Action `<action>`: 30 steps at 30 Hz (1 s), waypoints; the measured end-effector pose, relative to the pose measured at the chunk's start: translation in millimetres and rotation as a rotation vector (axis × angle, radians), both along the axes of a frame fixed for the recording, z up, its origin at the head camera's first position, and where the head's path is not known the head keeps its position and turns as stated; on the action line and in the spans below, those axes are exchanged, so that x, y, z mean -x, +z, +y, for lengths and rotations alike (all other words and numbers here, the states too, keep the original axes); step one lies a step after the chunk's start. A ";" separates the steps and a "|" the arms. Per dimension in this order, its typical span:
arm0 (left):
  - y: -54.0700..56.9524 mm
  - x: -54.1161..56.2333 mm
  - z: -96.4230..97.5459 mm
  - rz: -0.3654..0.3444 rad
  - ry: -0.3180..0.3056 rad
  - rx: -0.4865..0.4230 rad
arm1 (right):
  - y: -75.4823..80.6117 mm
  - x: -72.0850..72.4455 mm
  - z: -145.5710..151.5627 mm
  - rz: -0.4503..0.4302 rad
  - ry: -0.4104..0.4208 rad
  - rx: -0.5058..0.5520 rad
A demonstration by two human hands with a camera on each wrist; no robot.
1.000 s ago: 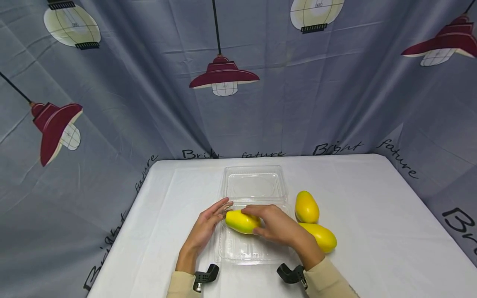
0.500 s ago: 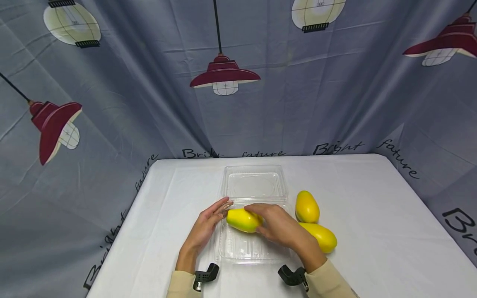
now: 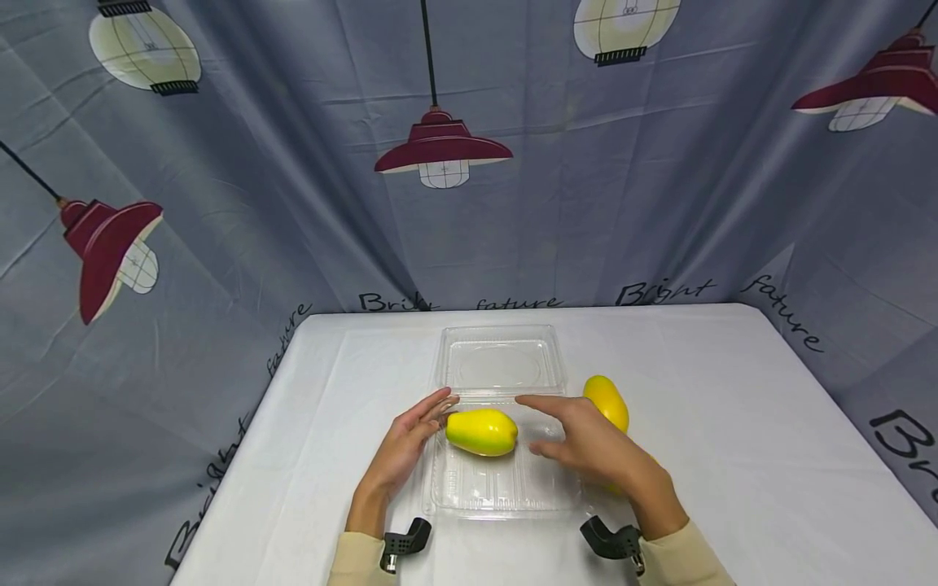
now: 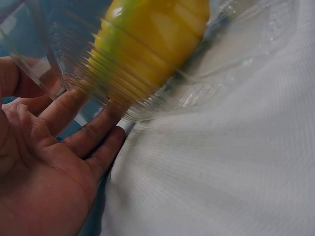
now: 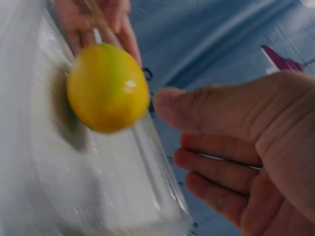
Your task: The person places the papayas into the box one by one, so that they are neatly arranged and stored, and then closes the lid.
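A yellow mango (image 3: 482, 432) with a green tinge lies on its side in the base of a clear plastic clamshell container (image 3: 506, 492), near its left wall. My left hand (image 3: 399, 452) touches that left wall, fingers extended; in the left wrist view its fingers (image 4: 93, 132) lie against the ribbed plastic from outside. My right hand (image 3: 593, 439) hovers over the right part of the base, thumb and fingers spread, apart from the mango. In the right wrist view a gap shows between the thumb (image 5: 197, 110) and the other fingers.
Hinged back behind the base lies the container's flat lid (image 3: 501, 362). Another mango (image 3: 607, 400) lies on the white table (image 3: 733, 431) beyond my right hand. A third, mostly hidden under the right hand, shows only slivers. A grey curtain (image 3: 513, 236) surrounds the table.
My right hand has let go of the mango and drawn back to the right. The mango shifted slightly right and away earlier, then stays put. The left hand has not moved.
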State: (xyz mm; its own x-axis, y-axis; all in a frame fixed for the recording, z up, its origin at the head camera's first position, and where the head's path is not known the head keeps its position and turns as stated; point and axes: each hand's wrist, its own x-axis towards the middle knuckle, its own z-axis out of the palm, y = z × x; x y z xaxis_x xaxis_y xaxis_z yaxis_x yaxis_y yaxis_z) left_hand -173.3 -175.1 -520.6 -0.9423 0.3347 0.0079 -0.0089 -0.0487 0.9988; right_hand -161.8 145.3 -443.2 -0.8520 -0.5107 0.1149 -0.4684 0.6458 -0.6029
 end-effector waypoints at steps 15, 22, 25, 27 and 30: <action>-0.1 -1.2 -0.5 -0.010 0.001 -0.008 | 17.4 -17.6 77.9 0.021 -0.096 0.004; -1.0 0.6 -0.6 0.005 0.004 -0.004 | 23.7 -25.2 107.7 0.029 -0.157 -0.003; -1.1 0.5 -1.0 0.005 0.001 -0.002 | 24.0 -29.3 120.2 0.015 -0.182 -0.007; -0.3 -0.2 -0.9 0.001 -0.002 -0.003 | 23.1 -33.2 128.7 0.008 -0.212 -0.021; 0.9 -0.7 -0.3 -0.007 -0.006 -0.006 | 19.2 -38.3 141.1 -0.003 -0.248 -0.046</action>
State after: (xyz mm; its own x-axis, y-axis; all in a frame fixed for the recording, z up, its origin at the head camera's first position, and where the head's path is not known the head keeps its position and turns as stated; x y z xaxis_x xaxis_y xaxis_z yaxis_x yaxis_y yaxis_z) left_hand -172.5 -175.4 -519.7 -0.9401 0.3407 0.0036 -0.0158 -0.0542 0.9984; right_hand -123.5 286.5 -424.0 -0.9523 -0.2904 0.0941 -0.2905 0.7675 -0.5715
